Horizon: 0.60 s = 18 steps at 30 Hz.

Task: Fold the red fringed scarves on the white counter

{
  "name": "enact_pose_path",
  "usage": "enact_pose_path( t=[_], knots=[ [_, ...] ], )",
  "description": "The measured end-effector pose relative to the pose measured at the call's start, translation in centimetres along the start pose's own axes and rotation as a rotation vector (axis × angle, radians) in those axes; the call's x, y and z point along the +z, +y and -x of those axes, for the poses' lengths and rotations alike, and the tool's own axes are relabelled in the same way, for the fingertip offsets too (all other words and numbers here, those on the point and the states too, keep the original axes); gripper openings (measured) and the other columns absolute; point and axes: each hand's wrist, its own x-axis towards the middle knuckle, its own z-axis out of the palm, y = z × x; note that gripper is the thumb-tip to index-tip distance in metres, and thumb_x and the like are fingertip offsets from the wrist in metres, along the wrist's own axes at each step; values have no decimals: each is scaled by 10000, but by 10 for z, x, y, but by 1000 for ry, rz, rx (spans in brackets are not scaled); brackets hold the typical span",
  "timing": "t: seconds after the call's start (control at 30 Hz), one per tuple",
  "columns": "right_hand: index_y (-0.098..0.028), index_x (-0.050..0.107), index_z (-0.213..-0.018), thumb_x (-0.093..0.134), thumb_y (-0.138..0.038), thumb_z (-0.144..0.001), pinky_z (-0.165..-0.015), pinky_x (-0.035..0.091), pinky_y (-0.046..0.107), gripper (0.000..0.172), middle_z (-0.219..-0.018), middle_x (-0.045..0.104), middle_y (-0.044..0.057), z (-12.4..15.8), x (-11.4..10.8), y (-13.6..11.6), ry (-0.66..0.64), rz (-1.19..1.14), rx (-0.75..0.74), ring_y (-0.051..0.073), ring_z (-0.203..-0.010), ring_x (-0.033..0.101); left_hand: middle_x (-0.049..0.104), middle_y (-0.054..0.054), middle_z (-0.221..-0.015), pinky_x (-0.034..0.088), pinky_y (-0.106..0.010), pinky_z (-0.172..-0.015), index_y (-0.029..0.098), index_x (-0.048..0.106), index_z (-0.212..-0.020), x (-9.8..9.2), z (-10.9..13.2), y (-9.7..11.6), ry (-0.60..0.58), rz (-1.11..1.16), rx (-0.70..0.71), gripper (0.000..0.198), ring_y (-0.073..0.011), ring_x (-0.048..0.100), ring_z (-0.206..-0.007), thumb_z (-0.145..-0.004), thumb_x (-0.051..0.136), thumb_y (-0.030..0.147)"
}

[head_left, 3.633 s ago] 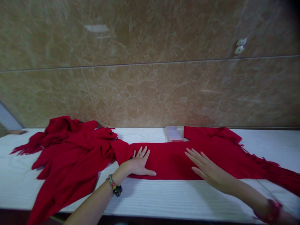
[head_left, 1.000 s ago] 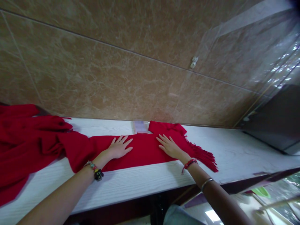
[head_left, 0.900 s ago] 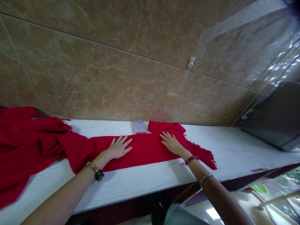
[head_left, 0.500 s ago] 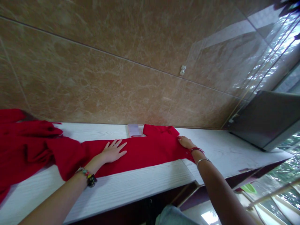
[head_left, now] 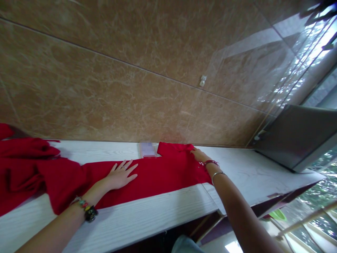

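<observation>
A long red scarf (head_left: 163, 172) lies stretched along a white wood-grain table (head_left: 147, 214), its left part bunched in a heap (head_left: 23, 168). My left hand (head_left: 119, 174) rests flat on the scarf's middle, fingers spread; a beaded bracelet sits on that wrist. My right hand (head_left: 200, 155) is at the scarf's right end, by the far corner, fingers curled onto the fabric edge. A red string and a metal bangle circle that wrist. The fringe at that end is hidden.
A small pale box (head_left: 147, 149) stands against the brown marble wall (head_left: 131, 88) just behind the scarf. A dark grey appliance (head_left: 295, 137) sits at the table's right end. A white wall fitting (head_left: 202, 80) is higher up. The table's front edge runs near my body.
My right hand slid from the scarf's middle to its right end and closed on the far corner; the fringe went out of sight. The left hand stayed flat. My view turned right.
</observation>
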Motion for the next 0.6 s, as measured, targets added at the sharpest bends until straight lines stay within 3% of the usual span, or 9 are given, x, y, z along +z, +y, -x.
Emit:
enact_pose_path(
  t=[0.17,0.27,0.37,0.47,0.6],
  knots=[
    [-170,507,-1104,482,-316,-857,-775,471,382,288,-1115,527,70,21,-6,34,-47,59,225,176,-924,544,115,-46,-1444,104,-488,-1032,280,226,-1362,-1,1,1,4,-6,12,562,-264,77,-1321,-850,259,509],
    [-158,536,-1070,490,-265,-850,-803,454,397,248,-1118,529,97,36,-15,50,-34,54,280,198,-958,537,115,-36,-1444,109,-493,-1030,290,231,-1360,-1,0,0,6,9,6,559,-267,75,-1320,-847,268,512],
    [-145,559,-1065,486,-111,-801,-901,388,381,276,-1163,516,140,39,-24,49,3,6,189,229,-1080,481,114,-26,-1445,98,-492,-1032,296,219,-1361,1,-1,-1,8,12,1,560,-265,73,-1321,-848,275,512],
    [-162,483,-1183,473,-95,-775,-958,338,313,413,-1247,481,104,28,-26,31,21,-63,39,195,-1151,426,112,-24,-1447,87,-488,-1035,297,218,-1362,3,-2,-1,14,3,6,559,-264,71,-1322,-849,271,515],
    [-155,470,-1189,494,-130,-774,-863,410,280,417,-1150,566,75,12,-19,5,-35,-130,-53,178,-1014,527,105,-20,-1449,76,-484,-1036,301,208,-1363,2,-1,-1,3,0,6,559,-258,60,-1324,-851,263,518]
  ],
)
